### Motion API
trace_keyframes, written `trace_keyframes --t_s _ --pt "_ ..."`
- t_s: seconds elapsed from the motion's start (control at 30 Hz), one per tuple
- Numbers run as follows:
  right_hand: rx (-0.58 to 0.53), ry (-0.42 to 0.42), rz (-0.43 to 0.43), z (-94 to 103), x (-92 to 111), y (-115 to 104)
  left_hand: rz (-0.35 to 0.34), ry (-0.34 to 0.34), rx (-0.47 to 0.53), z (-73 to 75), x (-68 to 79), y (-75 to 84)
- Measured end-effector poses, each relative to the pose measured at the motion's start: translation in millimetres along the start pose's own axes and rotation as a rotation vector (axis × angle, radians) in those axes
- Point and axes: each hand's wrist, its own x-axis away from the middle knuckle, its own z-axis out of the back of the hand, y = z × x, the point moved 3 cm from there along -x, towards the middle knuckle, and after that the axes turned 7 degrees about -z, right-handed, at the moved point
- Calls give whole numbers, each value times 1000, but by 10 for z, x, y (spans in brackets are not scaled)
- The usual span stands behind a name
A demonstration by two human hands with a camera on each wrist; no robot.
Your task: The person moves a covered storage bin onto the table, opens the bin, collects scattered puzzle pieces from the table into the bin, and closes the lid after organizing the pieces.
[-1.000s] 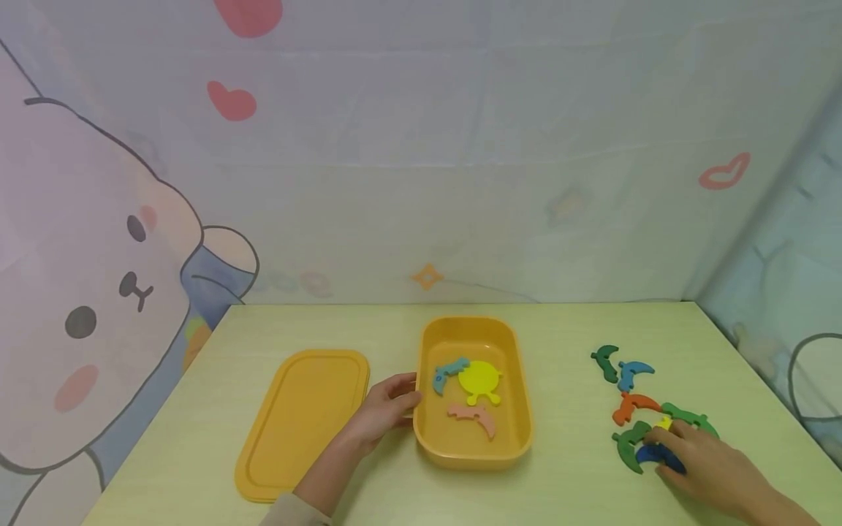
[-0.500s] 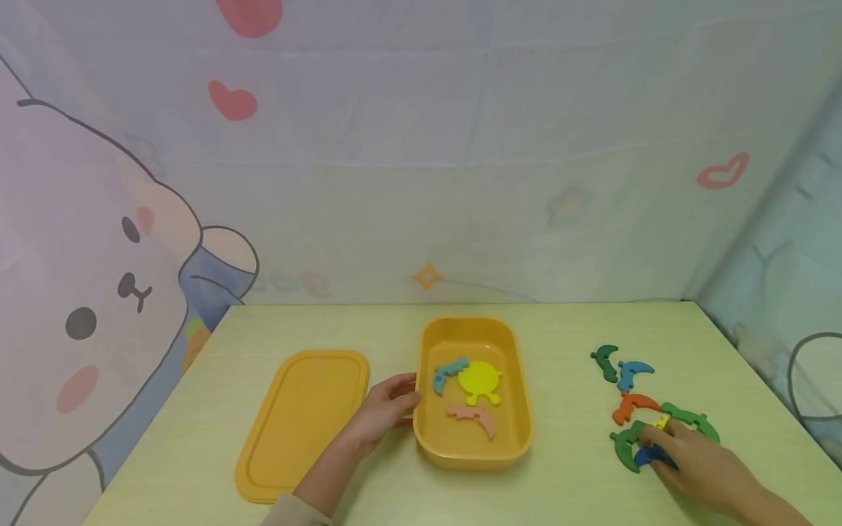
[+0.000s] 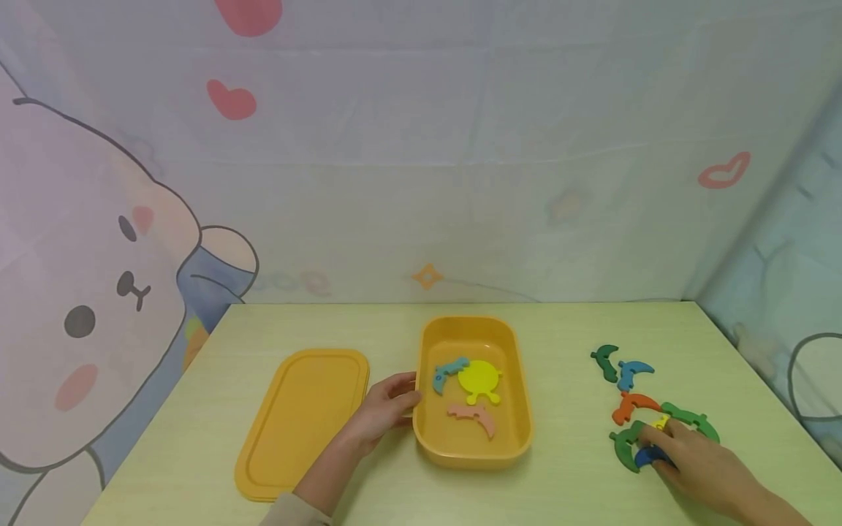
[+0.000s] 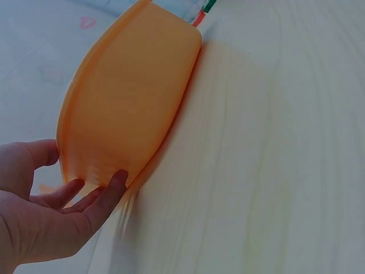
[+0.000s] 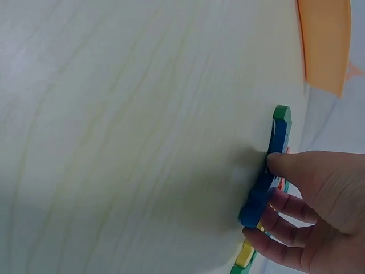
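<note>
My right hand (image 3: 700,464) pinches a dark blue curved toy piece (image 5: 261,191) between thumb and fingers, low over the table at the right. Around it lie a green crescent piece (image 3: 626,447), a small yellow piece (image 3: 661,422) partly hidden by the fingers, a longer green piece (image 3: 691,420) and an orange-red piece (image 3: 634,406). My left hand (image 3: 381,409) rests against the left side of an orange-yellow tub (image 3: 473,462), its thumb at the rim and fingers on the outer wall. Inside the tub are a bright yellow turtle-like piece (image 3: 479,378), a light blue piece (image 3: 449,374) and a pink piece (image 3: 473,415).
Left of the tub a matching flat lid (image 3: 302,424) lies on the pale wooden table (image 3: 566,497). Farther back at the right are a dark green piece (image 3: 607,363) and a blue piece (image 3: 634,373). A printed cloth (image 3: 526,146) hangs behind the table.
My right hand has shifted slightly left with its fingertips on the dark blue piece, and the green crescent beside it has moved a little. The left hand and tub have stayed put.
</note>
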Motion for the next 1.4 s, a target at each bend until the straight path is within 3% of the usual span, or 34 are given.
trace_keyframes --t_s 0.2,0.43,0.77,1.0,1.4 --pt "14 11 -1 47 -12 9 -8 -10 11 -3 5 3" --pt "37 86 57 144 -36 -28 -7 -9 4 -3 -2 2" --pt "48 129 126 314 -191 -128 -6 -9 -5 -1 -13 -16" --pt "-4 172 203 373 -326 -259 12 3 -11 -3 -9 -10" --pt "-29 89 210 503 -596 -444 5 11 -12 -1 -8 3"
